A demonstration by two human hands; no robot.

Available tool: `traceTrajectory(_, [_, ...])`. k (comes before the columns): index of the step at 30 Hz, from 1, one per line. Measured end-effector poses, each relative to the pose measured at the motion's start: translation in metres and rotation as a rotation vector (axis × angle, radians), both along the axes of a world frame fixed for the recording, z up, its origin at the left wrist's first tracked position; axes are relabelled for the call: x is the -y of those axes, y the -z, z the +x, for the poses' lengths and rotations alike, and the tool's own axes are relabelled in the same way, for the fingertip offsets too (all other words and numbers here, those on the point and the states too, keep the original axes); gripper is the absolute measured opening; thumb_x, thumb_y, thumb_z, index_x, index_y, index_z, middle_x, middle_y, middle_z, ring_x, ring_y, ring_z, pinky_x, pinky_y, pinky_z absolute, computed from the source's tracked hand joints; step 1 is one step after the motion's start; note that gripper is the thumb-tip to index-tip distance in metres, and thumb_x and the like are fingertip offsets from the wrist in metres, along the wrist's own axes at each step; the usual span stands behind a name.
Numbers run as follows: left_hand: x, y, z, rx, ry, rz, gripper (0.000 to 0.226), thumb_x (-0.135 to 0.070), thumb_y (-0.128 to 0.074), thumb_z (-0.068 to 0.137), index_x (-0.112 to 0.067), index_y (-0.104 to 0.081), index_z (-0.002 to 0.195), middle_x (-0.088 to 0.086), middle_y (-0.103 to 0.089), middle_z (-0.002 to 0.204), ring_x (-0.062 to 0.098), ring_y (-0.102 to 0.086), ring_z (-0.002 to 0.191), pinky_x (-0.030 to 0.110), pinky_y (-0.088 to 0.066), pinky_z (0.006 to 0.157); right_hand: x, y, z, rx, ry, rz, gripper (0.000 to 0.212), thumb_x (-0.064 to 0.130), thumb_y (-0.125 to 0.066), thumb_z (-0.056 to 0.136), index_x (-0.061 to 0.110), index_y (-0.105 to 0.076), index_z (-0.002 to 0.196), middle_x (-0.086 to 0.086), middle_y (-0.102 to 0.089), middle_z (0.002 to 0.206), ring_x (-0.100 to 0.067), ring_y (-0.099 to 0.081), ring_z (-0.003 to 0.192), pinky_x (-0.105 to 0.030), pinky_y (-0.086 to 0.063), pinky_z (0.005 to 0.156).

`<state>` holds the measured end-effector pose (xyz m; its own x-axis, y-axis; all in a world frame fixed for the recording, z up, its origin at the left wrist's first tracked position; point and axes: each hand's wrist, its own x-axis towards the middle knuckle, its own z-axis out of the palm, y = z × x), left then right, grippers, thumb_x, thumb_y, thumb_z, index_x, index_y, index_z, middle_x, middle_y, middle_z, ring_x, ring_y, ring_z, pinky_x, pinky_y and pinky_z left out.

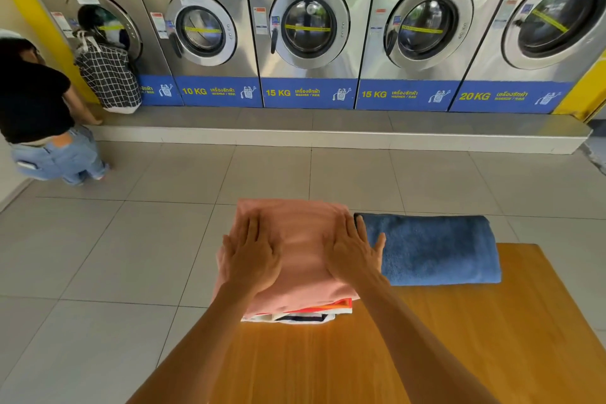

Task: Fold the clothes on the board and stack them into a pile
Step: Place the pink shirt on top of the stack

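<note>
Both hands are pressing flat on the top of the pile, so the step in hand looks like smoothing the folded pink cloth (301, 249) onto the stack. The left hand (251, 256) is lying with its fingers spread wide and holding nothing; the right hand (352, 254) is lying the same way, palm down, gripping nothing. The pink cloth is sitting directly under both palms, at the far left corner of the wooden bench (459, 338), with its left edge appearing to hang just past the bench edge.

To do this well, I judge that the palms should be pushing evenly outward from the middle, so that trapped air and creases leave toward the edges rather than bunching under the wrists. Pressure should stay light, since the pile is sitting close to the corner and could slide off toward the floor.

Going from largest to smallest: five washing machines (308, 26) are standing well beyond the hands. One bench is carrying everything. One folded blue towel (433, 249) is lying just right of the right hand, touching the pile's side. One pile is forming, with one pink cloth on top and at least three layers below it, an orange-striped piece (331, 305) among them.
</note>
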<state>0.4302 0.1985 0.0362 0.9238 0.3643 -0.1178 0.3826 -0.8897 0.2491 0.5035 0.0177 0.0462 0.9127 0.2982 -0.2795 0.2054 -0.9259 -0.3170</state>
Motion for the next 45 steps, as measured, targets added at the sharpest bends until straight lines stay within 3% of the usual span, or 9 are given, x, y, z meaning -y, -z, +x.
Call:
traceTrajectory(6, [0.001,-0.002,0.001,-0.063,-0.032,-0.018,0.071,-0.056,-0.009,0.098,-0.018,0.012,0.154,0.003,0.013,0.164,0.022,0.009,0.152,0.059,-0.002,0.120,0.013,0.001,-0.024,-0.036,0.056,0.069,0.064,0.049,-0.007,0.104,0.019,0.003,0.160,0.006,0.002,0.169,-0.020,0.012,0.155,-0.060,0.003,0.122])
traceTrajectory(9, [-0.004,-0.009,-0.001,-0.105,-0.070,-0.052,0.072,-0.057,-0.008,0.098,-0.017,0.012,0.154,0.002,0.013,0.164,0.022,0.007,0.152,0.061,-0.002,0.119,0.035,-0.006,-0.031,-0.037,0.142,0.111,0.055,0.045,-0.015,0.105,0.017,-0.045,0.142,-0.001,-0.045,0.153,-0.028,-0.015,0.153,-0.059,-0.014,0.120])
traceTrajectory(12, [0.004,-0.016,-0.003,-0.059,-0.148,-0.044,0.071,-0.052,-0.013,0.100,-0.010,0.000,0.155,0.008,0.002,0.165,0.027,0.000,0.152,0.062,-0.003,0.119,0.054,-0.012,-0.045,0.149,0.219,0.281,0.041,0.037,-0.033,0.101,0.017,-0.060,0.079,0.001,-0.067,0.074,-0.024,-0.065,0.088,-0.042,-0.053,0.085])
traceTrajectory(16, [0.042,-0.013,-0.024,0.106,0.082,0.039,0.064,-0.040,-0.022,0.103,-0.011,-0.001,0.156,0.006,0.009,0.163,0.026,0.008,0.152,0.052,0.004,0.122,0.057,-0.013,-0.061,-0.031,0.377,0.531,0.058,0.059,-0.038,0.095,0.012,-0.055,0.066,0.001,-0.057,0.055,-0.016,-0.049,0.049,-0.032,-0.039,0.049])
traceTrajectory(20, [0.062,-0.005,-0.049,0.124,0.268,0.076,0.059,-0.045,-0.007,0.101,-0.026,0.016,0.152,-0.003,0.027,0.158,0.015,0.028,0.146,0.035,0.023,0.118,0.050,-0.006,-0.069,-0.231,0.357,0.529,0.051,0.069,-0.047,0.090,0.019,-0.049,0.077,0.001,-0.060,0.071,-0.020,-0.065,0.067,-0.032,-0.044,0.055])
traceTrajectory(27, [-0.001,-0.009,-0.063,-0.043,0.061,0.109,0.065,-0.054,-0.001,0.096,-0.028,0.019,0.151,0.002,0.017,0.163,0.028,0.013,0.151,0.058,-0.004,0.121,0.059,-0.013,-0.063,-0.341,0.371,0.634,0.042,0.052,-0.054,0.096,0.012,-0.057,0.085,0.000,-0.061,0.068,-0.014,-0.055,0.059,-0.026,-0.044,0.054])
traceTrajectory(35, [0.002,-0.028,-0.037,0.068,-0.031,0.116,0.054,-0.035,-0.021,0.103,-0.022,-0.015,0.155,0.012,-0.003,0.165,0.031,0.002,0.152,0.061,-0.002,0.118,-0.003,-0.056,-0.025,0.198,0.149,0.458,0.031,0.025,-0.042,0.102,0.019,-0.056,0.129,-0.004,-0.053,0.136,-0.025,-0.052,0.122,-0.041,-0.050,0.090])
traceTrajectory(40, [0.044,-0.018,-0.013,0.063,0.140,0.034,0.069,-0.038,-0.034,0.102,-0.015,0.001,0.156,0.004,0.006,0.165,0.024,0.008,0.152,0.051,0.008,0.118,-0.051,-0.042,-0.001,0.119,-0.351,0.140,0.047,0.033,-0.027,0.108,0.019,-0.034,0.153,-0.005,-0.017,0.167,-0.027,-0.004,0.155,-0.054,-0.009,0.124])
traceTrajectory(45, [0.028,-0.006,-0.018,-0.005,0.110,0.059,0.084,-0.059,0.027,0.081,-0.011,0.022,0.149,0.005,0.025,0.159,0.020,0.018,0.149,0.044,-0.003,0.124,-0.017,-0.007,0.015,0.074,-0.190,0.017,0.059,0.041,-0.016,0.105,0.020,-0.007,0.160,0.002,-0.002,0.169,-0.020,0.006,0.155,-0.064,0.004,0.120])
